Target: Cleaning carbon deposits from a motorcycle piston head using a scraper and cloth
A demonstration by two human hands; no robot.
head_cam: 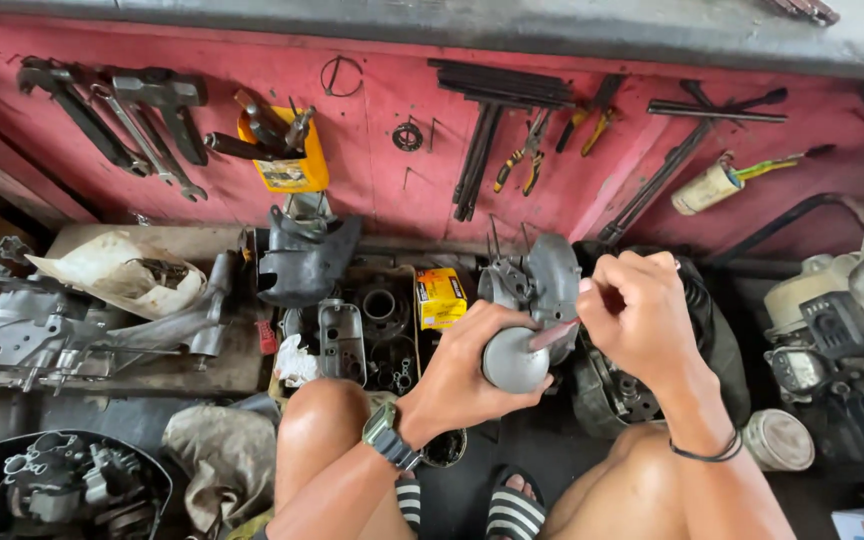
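While left hand [472,365] cups carburetor [532,300], upright, right hand [637,315] gripping tool [552,335]

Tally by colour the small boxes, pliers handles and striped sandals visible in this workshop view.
Yellow: 3 — yellow cardboard box on the floor, yellow container hung on the red wall, yellow-handled pliers
Orange-and-black: 1 — orange-handled pliers
Black-and-white: 2 — striped sandals
Total: 6
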